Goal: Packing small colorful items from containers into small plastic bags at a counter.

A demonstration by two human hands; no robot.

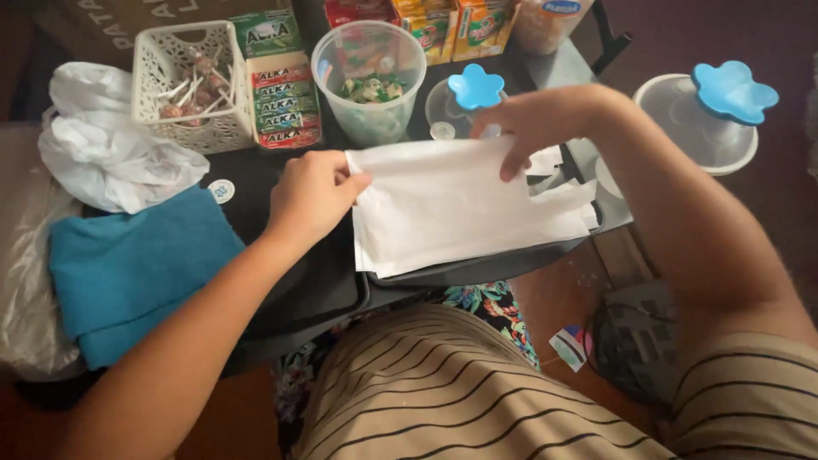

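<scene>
A flat white plastic bag (452,209) lies on the dark table (324,281) in front of me. My left hand (311,194) pinches its left edge between thumb and fingers. My right hand (537,123) grips the bag's top edge near the right corner, fingers curled over it. The bag is spread out smooth between both hands.
A folded teal cloth (128,268) and crumpled white bags (106,149) lie at left. Behind stand a white lattice basket of lollipops (187,85), stacked green-red packets (285,102), a clear tub of sweets (368,81), and clear lids with blue flower knobs (473,89) (733,94).
</scene>
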